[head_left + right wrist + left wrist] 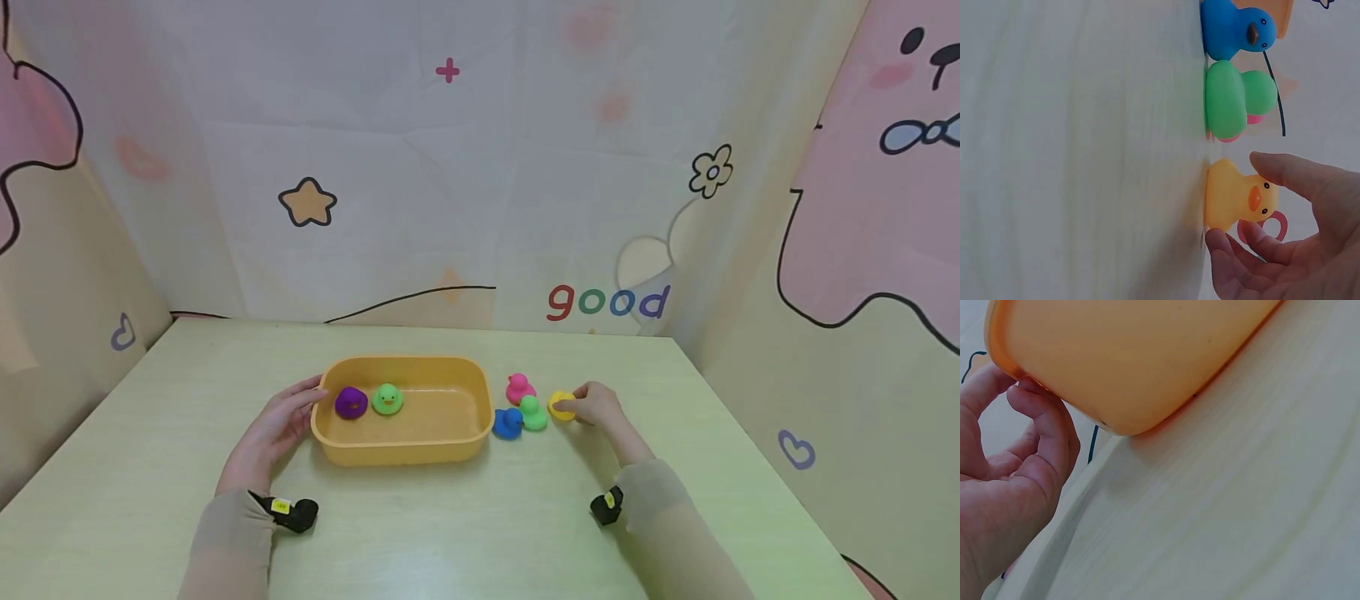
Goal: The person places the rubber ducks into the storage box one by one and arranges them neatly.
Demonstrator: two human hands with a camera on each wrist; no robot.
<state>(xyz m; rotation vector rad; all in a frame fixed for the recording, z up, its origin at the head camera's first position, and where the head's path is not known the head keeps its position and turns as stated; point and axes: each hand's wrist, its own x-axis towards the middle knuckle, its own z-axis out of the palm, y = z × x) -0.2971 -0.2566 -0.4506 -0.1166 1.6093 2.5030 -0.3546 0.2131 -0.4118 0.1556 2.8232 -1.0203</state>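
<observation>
My left hand (285, 419) holds the left end of an orange-yellow plastic tub (405, 454). In the left wrist view, its fingers (1054, 422) curl at the tub's rim. Inside the tub sit a purple rubber duck (351, 403) and a light green one with an orange bill (387, 399), both toward the left. Right of the tub, my right hand (600, 406) has thumb and fingers around a yellow rubber duck (1229, 194). That duck stands upright on the table, its orange bill showing in the right wrist view.
Between the tub and the right hand stand a blue duck (507, 424), a green duck (533, 413) and a pink duck (519, 388), bunched close together. The blue one is right beside the tub's wall. A printed cloth backdrop (480, 167) rises behind the pale table (450, 533).
</observation>
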